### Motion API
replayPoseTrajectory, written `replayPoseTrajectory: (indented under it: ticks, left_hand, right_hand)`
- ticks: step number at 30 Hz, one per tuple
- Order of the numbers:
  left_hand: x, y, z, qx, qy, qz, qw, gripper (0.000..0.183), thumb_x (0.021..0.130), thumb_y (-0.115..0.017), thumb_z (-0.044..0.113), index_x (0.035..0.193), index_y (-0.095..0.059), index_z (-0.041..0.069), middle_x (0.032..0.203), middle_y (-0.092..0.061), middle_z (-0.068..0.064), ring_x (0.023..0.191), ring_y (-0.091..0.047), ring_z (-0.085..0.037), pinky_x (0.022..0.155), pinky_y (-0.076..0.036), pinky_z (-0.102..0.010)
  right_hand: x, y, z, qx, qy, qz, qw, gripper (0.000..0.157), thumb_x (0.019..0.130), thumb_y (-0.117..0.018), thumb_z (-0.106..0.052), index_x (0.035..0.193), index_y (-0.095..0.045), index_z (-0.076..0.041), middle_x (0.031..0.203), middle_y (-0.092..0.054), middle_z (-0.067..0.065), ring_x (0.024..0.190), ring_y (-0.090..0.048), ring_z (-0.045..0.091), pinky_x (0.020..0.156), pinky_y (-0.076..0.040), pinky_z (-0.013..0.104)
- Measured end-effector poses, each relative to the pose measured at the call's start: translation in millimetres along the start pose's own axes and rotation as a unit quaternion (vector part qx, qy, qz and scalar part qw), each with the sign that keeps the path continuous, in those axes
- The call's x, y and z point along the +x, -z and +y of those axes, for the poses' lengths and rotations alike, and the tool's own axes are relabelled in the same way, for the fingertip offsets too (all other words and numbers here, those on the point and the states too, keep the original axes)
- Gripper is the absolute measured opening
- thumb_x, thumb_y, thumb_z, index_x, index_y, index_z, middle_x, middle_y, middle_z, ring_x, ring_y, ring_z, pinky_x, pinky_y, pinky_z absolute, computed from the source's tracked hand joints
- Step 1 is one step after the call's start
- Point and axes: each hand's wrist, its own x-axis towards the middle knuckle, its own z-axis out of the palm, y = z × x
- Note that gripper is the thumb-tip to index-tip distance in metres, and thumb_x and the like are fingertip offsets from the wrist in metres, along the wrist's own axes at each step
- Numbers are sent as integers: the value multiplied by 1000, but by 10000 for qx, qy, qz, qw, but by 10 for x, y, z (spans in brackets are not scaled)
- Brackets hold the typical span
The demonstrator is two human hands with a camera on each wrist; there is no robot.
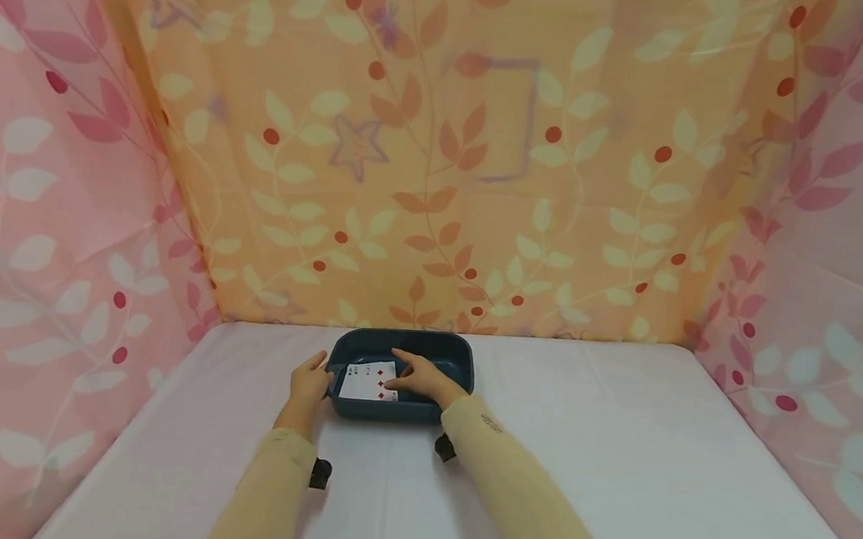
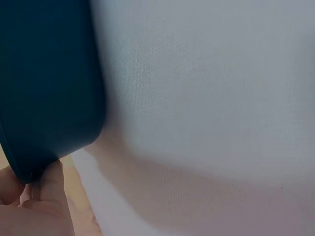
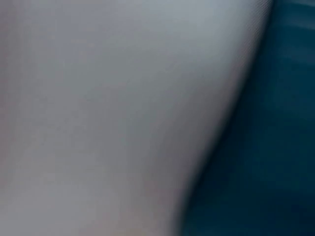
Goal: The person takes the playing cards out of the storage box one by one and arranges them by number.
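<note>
A dark teal tray (image 1: 384, 411) with raised walls stands at the far middle of the table. Inside, at its left, lie several overlapping playing cards (image 1: 363, 383), white with red diamonds and small black marks. My left hand (image 1: 309, 382) pinches the tray's left end; in the left wrist view, the fingers of this left hand (image 2: 44, 201) hold the corner of the tray (image 2: 49, 78). Reaching over the front rim, my right hand (image 1: 424, 378) has its index finger stretched out and its thumb at the cards' right edge. The right wrist view shows only the blurred outer wall of the tray (image 3: 261, 157).
A white cloth covers the table (image 1: 577, 447). Behind it hangs a yellow leaf-patterned curtain (image 1: 480, 223), with a pink curtain (image 1: 40, 275) on the left and another on the right. Dark wrist cameras hang below both sleeves.
</note>
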Motion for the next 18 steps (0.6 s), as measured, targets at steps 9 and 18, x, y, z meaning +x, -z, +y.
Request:
replayPoseTrajectory:
  ticks: [9,18]
  left_hand:
    - [23,-1,-29,-11,461,26,9989,52,96,-39,-10,147,-36,-2,152,-30,-24,132,-38,-34,106,-36,-46]
    - [104,26,-52,63,677,-101,9976,53,98,-40,-8,149,-34,3,155,-25,-21,135,-35,-34,109,-34,-48]
  right_hand:
    - [69,-113,-108,-841,-676,-273,9938,80,86,-76,-21,152,-33,-9,147,-43,18,128,-45,32,109,-34,46]
    - [278,-161,-28,-1308,-1079,-179,9854,76,75,-86,-24,140,-51,-5,142,-50,16,131,-44,29,110,-34,44]
